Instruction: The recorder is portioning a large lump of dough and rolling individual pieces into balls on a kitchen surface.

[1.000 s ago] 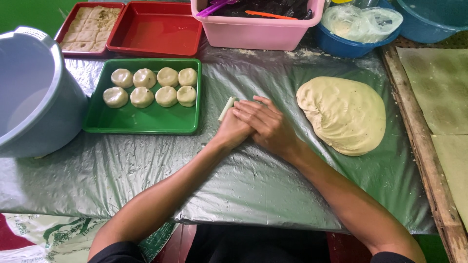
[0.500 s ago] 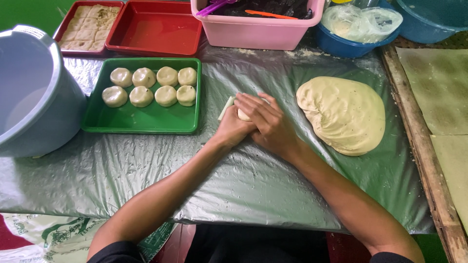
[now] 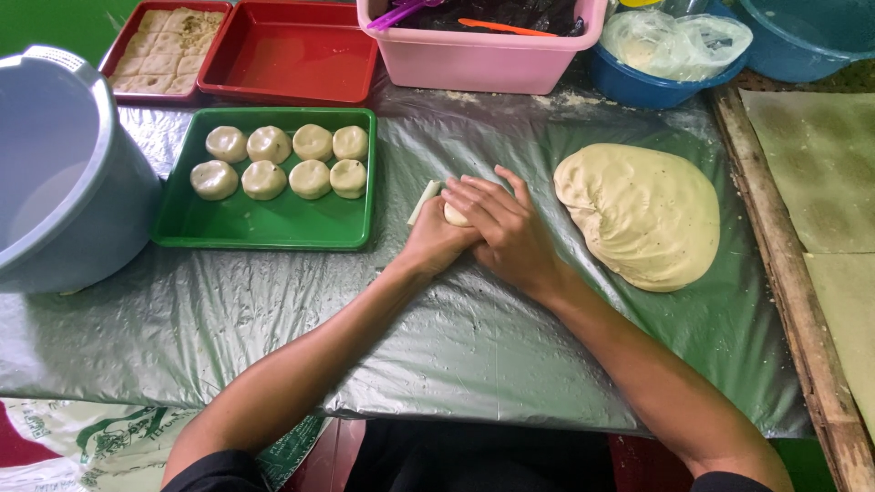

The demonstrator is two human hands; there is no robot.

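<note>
- The left hand [image 3: 436, 241] and the right hand [image 3: 510, 228] meet at the middle of the frame, cupped together around a small piece of dough [image 3: 454, 215], of which only a pale sliver shows between them.
- The fingers [image 3: 488, 196] of the right hand lie pressed together over the top of the piece; the left hand's fingers are hidden underneath, so how they sit cannot be told.
- A pale flat scraper [image 3: 423, 200] lies on the table just beside the hands, on their upper left side.
- The table [image 3: 273, 319] is covered with a shiny, wrinkled greenish plastic sheet that hangs over the near edge.
- A large flattened mass of dough [image 3: 643, 214] rests on the sheet right of the hands, near but apart.
- A green tray [image 3: 264, 223] left of the hands holds eight round dough balls [image 3: 264, 179] in two rows.
- Two red trays [image 3: 287, 59] stand at the upper left; a pink tub [image 3: 483, 59] and a blue bowl [image 3: 656, 87] at the top.
- A grey-blue bucket [image 3: 64, 182] fills the left edge.
- A wooden board [image 3: 784, 264] with green sheets runs down the right side.
</note>
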